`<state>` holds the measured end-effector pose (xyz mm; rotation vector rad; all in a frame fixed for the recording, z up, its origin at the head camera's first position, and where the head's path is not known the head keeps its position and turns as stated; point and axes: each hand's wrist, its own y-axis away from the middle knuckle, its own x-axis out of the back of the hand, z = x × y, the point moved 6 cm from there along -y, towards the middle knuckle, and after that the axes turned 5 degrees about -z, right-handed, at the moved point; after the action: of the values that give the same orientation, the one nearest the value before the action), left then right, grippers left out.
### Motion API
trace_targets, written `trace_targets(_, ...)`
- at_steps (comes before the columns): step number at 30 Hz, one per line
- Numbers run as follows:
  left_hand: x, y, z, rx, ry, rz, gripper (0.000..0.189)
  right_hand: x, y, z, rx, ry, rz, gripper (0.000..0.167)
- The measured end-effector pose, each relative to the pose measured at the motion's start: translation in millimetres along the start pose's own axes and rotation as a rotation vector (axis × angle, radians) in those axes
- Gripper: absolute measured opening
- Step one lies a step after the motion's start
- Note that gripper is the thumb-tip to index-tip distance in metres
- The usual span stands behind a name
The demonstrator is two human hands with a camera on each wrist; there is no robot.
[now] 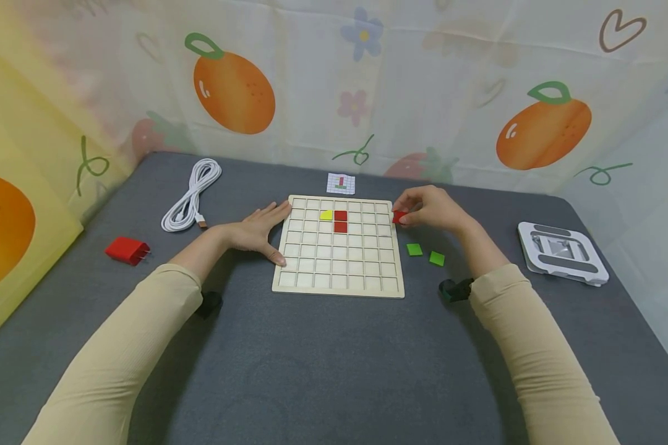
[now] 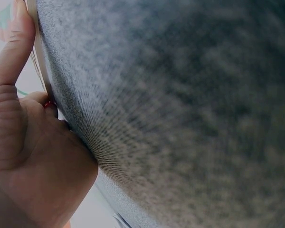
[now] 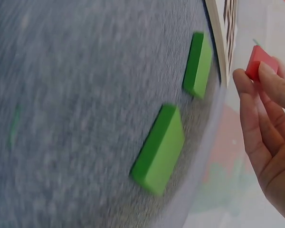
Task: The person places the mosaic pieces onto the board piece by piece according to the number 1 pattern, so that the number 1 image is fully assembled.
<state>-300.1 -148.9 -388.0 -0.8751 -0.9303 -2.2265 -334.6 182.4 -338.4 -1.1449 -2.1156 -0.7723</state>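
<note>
A wooden grid board (image 1: pixel 314 282) lies flat on the dark table. In its upper part sit a yellow piece (image 1: pixel 326 215) with a slanted edge and two red square tiles (image 1: pixel 341 227), one above the other. My left hand (image 1: pixel 256 228) spreads its fingers along the board's left edge, thumb resting near the lower left squares. At the right edge, my right hand (image 1: pixel 431 207) pinches another red square tile (image 3: pixel 262 63) between thumb and fingers, raised off the table. Two green square tiles (image 1: pixel 414 249) lie on the table just right of the board, below that hand.
Behind the board is a small printed grid card (image 1: pixel 341 183) with a red and green pattern. A coiled white cable (image 1: pixel 189 198) and a red plug adapter (image 1: pixel 127 250) lie at left. On the right sits a white and grey flat device (image 1: pixel 562 252). A fruit-print curtain (image 1: pixel 312 93) hangs behind.
</note>
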Motion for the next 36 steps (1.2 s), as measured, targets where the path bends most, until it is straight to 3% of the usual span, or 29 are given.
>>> trace_targets(21, -0.9, -3.7, -1.3, -0.004, -0.004, -0.003, 0.128, -28.1, -18.2, -41.4, 0.104, 0.064, -0.025, 0.022)
trace_targets(36, -0.3, -4.4, -1.3, -0.009, -0.005, 0.000, 0.128, -45.7, -28.1, -61.8, 0.106, 0.005, -0.033, 0.020)
